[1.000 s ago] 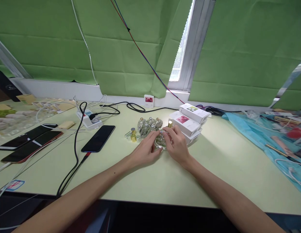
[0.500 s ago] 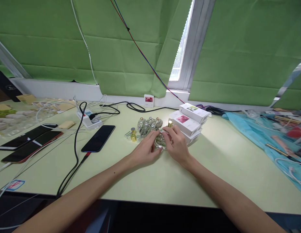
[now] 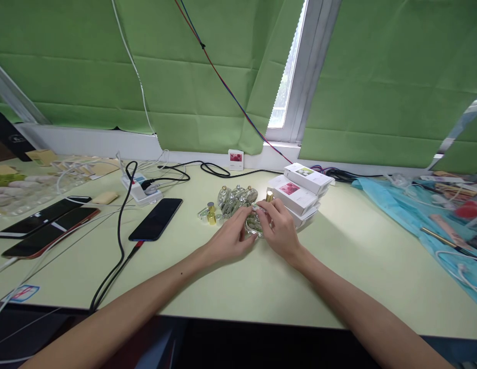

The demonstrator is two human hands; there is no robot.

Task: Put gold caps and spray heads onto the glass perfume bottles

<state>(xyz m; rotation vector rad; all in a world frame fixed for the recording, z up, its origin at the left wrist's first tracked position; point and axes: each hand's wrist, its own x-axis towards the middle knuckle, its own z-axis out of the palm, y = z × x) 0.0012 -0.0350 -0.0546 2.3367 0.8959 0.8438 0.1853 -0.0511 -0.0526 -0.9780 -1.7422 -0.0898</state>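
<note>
So the person's got both hands on a glass bottle (image 3: pixel 254 226) sitting on the tabletop (image 3: pixel 261 282), right near the middle. The left hand (image 3: pixel 235 229) is curled along one side, grip narrow, and the right hand (image 3: pixel 280 228) has its grip pinched in at the top. Can't tell if there's a cap between those fingers, they hide too much. Just left of the hands there's a little bunch of gold and clear pieces (image 3: pixel 212 219), probably loose caps. Right behind, more bottles (image 3: pixel 237 199) are huddled together, with small metallic tops showing but no big caps on the ones you can make out. So I'd call it partway: one bottle being worked on, the others grouped and waiting or set aside, no way to know which. White boxes (image 3: pixel 303 187) are piled just beyond the right hand; whether they're filled doesn't show. Way back, a small box (image 3: pixel 236 160) stands against the sill below the green curtain (image 3: pixel 200 102).
</note>
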